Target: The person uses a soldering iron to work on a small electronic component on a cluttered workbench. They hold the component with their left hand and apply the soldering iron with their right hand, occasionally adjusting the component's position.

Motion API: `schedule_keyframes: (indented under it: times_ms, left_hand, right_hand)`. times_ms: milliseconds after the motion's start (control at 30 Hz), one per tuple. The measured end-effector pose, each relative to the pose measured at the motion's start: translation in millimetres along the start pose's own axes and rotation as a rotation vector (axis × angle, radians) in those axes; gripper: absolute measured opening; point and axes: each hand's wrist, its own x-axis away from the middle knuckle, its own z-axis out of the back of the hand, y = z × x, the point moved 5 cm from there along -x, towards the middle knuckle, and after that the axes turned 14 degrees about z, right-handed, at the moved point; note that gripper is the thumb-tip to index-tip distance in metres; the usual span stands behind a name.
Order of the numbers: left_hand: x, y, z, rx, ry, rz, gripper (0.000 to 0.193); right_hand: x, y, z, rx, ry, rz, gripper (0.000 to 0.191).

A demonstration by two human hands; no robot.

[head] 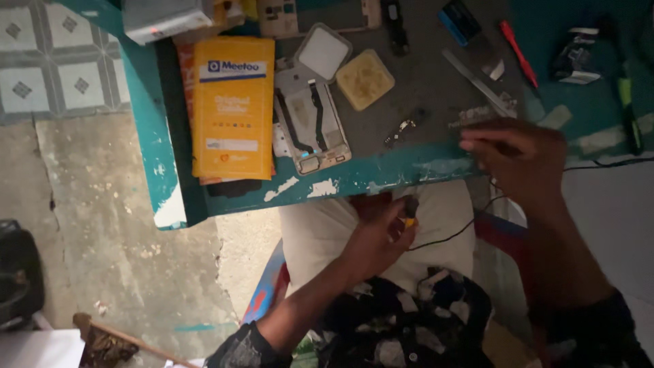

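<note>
While left hand grips yellow-tipped tool, right hand pinches thin black wire.

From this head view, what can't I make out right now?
- Left hand: its fingers cover most of a small yellow-tipped object; kind unclear.
- Right hand: motion-blurred; whether it grips the thin black wire is unclear.
- Small dark part on the teal table: too small, dim.

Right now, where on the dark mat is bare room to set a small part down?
The mat is bare between the yellow square pad and the metal ruler. It is crowded at the left, where the opened phone frame and the orange box lie.
</note>
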Motion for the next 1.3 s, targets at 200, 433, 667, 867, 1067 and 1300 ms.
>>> schedule_keyframes:
  times_ms: [200,433,667,867,1067,1300]
  left_hand:
    - [-7,14,1,0.037,0.006,-0.055,0.023]
    - [-13,18,2,0.000,0.001,-0.078,0.017]
    - [-14,9,3,0.063,-0.089,-0.073,0.013]
    - [-18,3,-3,0.181,-0.183,-0.001,0.021]
    - [-15,10,-1,0.166,-0.139,-0.019,0.018]
    - [-10,5,-6,0.163,-0.169,-0.010,0.023]
  right_hand:
    - [7,1,1,0.000,-0.021,0.140,0.006]
    - [-11,-16,-8,0.052,-0.153,0.457,0.015]
    - [-11,-11,-14,0.094,-0.102,0.501,0.016]
    - [-7,1,-16,0.043,-0.178,0.521,0.015]
    - [-5,1,-15,0.164,-0.134,0.469,0.016]
    - [-1,-9,-14,0.159,-0.107,0.485,0.014]
